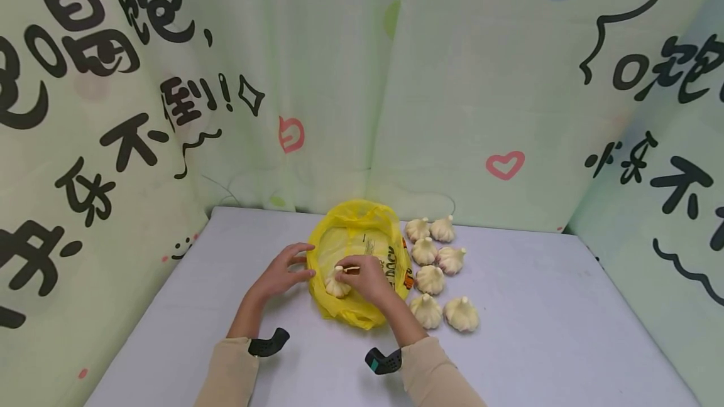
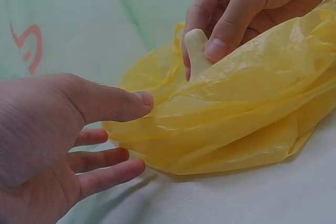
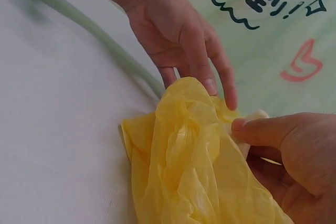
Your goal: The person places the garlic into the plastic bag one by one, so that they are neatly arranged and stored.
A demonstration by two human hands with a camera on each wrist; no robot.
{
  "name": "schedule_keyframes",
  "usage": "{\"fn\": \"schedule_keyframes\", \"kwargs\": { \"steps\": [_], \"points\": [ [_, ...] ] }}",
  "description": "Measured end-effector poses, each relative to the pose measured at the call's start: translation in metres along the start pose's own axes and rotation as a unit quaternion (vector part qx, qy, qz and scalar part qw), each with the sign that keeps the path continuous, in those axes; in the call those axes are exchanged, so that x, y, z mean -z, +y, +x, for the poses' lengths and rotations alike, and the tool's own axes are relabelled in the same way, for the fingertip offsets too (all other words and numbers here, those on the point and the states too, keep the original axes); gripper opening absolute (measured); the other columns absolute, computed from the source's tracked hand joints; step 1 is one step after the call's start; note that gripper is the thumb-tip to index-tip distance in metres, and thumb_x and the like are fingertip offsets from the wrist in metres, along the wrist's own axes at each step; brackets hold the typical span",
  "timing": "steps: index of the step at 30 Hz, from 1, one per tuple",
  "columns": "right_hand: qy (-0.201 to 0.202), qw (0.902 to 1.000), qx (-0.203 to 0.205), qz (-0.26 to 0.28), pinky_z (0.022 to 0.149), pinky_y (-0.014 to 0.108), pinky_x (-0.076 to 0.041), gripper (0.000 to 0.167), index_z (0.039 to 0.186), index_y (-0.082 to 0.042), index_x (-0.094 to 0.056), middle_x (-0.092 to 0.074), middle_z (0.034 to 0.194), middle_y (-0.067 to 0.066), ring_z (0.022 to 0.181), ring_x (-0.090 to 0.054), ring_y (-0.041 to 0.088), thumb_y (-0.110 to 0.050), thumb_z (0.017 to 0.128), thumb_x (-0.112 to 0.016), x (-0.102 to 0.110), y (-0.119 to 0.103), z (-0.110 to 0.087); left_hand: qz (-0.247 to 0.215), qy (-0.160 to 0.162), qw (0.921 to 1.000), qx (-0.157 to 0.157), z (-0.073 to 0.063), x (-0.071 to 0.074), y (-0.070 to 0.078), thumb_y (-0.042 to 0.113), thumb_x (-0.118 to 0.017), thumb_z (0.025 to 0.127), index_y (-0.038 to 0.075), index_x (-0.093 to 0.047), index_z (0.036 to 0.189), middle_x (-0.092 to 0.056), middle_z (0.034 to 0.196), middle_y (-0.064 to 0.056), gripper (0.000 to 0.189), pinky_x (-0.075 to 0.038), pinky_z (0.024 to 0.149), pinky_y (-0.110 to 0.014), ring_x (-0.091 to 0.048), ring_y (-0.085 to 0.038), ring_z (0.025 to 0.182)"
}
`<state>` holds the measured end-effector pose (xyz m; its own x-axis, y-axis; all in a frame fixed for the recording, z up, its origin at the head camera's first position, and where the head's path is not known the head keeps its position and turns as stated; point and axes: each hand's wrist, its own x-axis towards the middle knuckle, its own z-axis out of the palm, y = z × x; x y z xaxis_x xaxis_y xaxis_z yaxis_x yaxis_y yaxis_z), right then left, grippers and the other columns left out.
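A yellow plastic bag [image 1: 362, 208] lies on the table with its mouth spread open and its rim rolled outward. Inside the opening, toward its left, is a garlic bulb [image 1: 336, 287]. My right hand [image 1: 367, 277] pinches this bulb by its stalk between thumb and fingers. In the left wrist view only the stalk [image 2: 196, 51] shows above the bag's yellow wall [image 2: 236, 121]; the bulb's body is hidden there. At the bag's left rim is my left hand [image 1: 283, 274], its fingers extended and slightly spread, fingertips right at the plastic [image 3: 186, 145].
Several more garlic bulbs [image 1: 429, 280] stand in a loose group just right of the bag, the nearest ones [image 1: 462, 314] close to my right forearm. A printed pale green curtain [image 1: 339, 80] borders the white table [image 1: 537, 319] at the back and sides.
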<state>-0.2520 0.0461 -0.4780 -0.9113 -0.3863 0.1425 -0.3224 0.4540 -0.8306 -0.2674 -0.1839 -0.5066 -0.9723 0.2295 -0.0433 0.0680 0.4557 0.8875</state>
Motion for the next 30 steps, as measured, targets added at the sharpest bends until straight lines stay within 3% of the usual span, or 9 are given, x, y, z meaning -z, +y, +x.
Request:
{"fn": "schedule_keyframes", "kwargs": {
  "steps": [10,25,30],
  "points": [
    [-0.011,0.9999,-0.007,0.002,0.091,0.036,-0.056,0.024,0.110,-0.004,-0.071,-0.071,0.110,0.007,0.108,-0.065,0.025,-0.014,0.088,-0.071,0.008,-0.003,-0.003,0.011,0.006,0.9997,0.021,-0.002,-0.001,0.004,0.027,-0.073,0.086,0.026,-0.049,0.138,-0.034,0.154,-0.005,0.058,-0.047,0.103,-0.051,-0.047,-0.033,0.132],
    [0.015,0.9996,-0.006,-0.022,0.093,0.040,-0.055,0.029,0.112,-0.003,-0.070,-0.070,0.115,0.011,0.110,-0.064,0.030,-0.017,0.087,-0.071,0.027,-0.015,-0.013,0.008,0.000,1.0000,0.005,-0.003,0.002,0.004,0.024,-0.072,0.087,0.021,-0.048,0.139,-0.034,0.153,-0.009,0.058,-0.049,0.100,-0.049,-0.048,-0.037,0.132],
    [0.021,0.9997,-0.006,-0.007,0.093,0.040,-0.055,0.028,0.112,-0.004,-0.070,-0.069,0.115,0.010,0.110,-0.064,0.030,-0.017,0.087,-0.071,0.030,-0.016,-0.017,0.010,0.003,0.9999,0.003,-0.003,0.003,0.005,0.022,-0.072,0.088,0.019,-0.048,0.140,-0.034,0.153,-0.010,0.058,-0.049,0.101,-0.050,-0.047,-0.038,0.132]
  ]
}}
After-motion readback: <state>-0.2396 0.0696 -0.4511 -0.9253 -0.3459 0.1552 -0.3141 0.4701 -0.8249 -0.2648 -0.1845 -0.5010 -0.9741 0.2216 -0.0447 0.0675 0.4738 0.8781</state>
